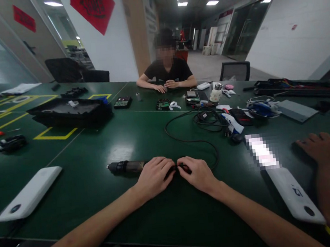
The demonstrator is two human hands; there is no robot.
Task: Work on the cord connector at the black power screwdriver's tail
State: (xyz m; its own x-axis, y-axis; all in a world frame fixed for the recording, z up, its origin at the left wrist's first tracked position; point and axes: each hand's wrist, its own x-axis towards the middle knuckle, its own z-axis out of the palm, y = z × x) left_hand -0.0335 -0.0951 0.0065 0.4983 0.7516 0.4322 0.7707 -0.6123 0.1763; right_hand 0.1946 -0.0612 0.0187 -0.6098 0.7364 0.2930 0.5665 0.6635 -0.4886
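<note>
A corded power tool that looks like an electric drill (132, 166) lies on the green table, its black chuck end pointing left. My left hand (156, 176) is closed around its rear part, which the fingers mostly hide. Close beside it, my right hand (199, 175) is closed, with fingertips against a dark part at the tool's back end; a small reddish-brown patch shows there, but its kind is unclear. A black cable (194, 140) runs from behind my right hand and loops back toward a coil on the table.
White power banks lie at left (32, 192) and right (296, 194). A co-worker's hand (322, 150) rests at the right; another person (166, 66) sits opposite. A black plastic tray (69, 114) stands at far left. Circuit boards, tools and a blue-white device (232, 123) lie farther back.
</note>
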